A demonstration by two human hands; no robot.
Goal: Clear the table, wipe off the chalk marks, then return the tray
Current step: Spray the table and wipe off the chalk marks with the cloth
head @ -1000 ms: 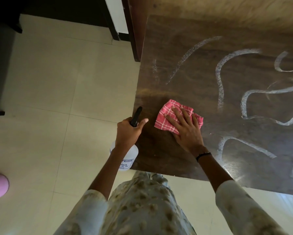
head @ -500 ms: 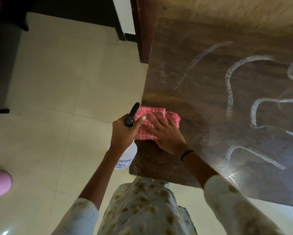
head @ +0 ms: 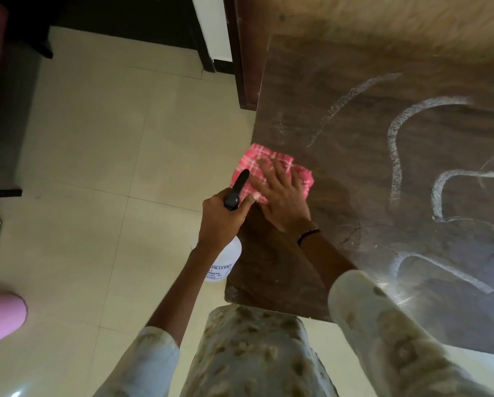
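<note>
So far only the table's (head: 283,270) lower-left corner looks wiped, the flat right hand (head: 283,202) pressing the pink cloth (head: 271,164) there, the left hand (head: 221,217) gripping a spray bottle (head: 225,260), while chalk marks (head: 394,156) fill the right and no tray shows.

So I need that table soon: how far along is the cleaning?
Done: nothing stands on the visible table, and its near left corner shows no chalk. In hand: the right hand presses a pink cloth flat near the left edge, while the left hand grips a spray bottle. Left: several chalk marks on the right; no tray is in view.
</note>
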